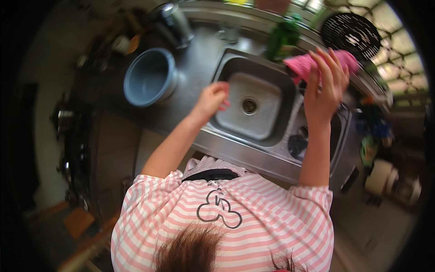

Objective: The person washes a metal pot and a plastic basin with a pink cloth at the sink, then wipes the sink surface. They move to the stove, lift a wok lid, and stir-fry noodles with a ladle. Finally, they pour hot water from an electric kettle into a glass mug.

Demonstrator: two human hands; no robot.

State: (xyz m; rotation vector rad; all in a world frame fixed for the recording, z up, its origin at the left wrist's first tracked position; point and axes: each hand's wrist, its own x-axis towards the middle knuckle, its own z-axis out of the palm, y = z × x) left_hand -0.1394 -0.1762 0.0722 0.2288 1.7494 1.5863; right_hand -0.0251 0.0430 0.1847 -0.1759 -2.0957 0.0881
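Over the left rim of the steel sink basin (pixel 249 136), my left hand (pixel 211 100) is loosely curled; I see nothing in it, though its fingers are blurred. My right hand (pixel 324 86) reaches up over the smaller right basin (pixel 336 136), its fingers spread across a bunched pink cloth (pixel 348 63). Whether those fingers grip the cloth or only touch it is unclear. The cloth lies at the back of the sink, near a green bottle (pixel 283 37). A round drain (pixel 249 106) shows in the main basin.
A blue plastic basin (pixel 149 78) stands on the steel counter (pixel 190 68) at left. Behind it is a metal container (pixel 175 25). Clear glasses (pixel 231 32) stand at the back. A black perforated disc (pixel 351 36) leans by the window grille (pixel 401 44). Something dark lies in the right basin.
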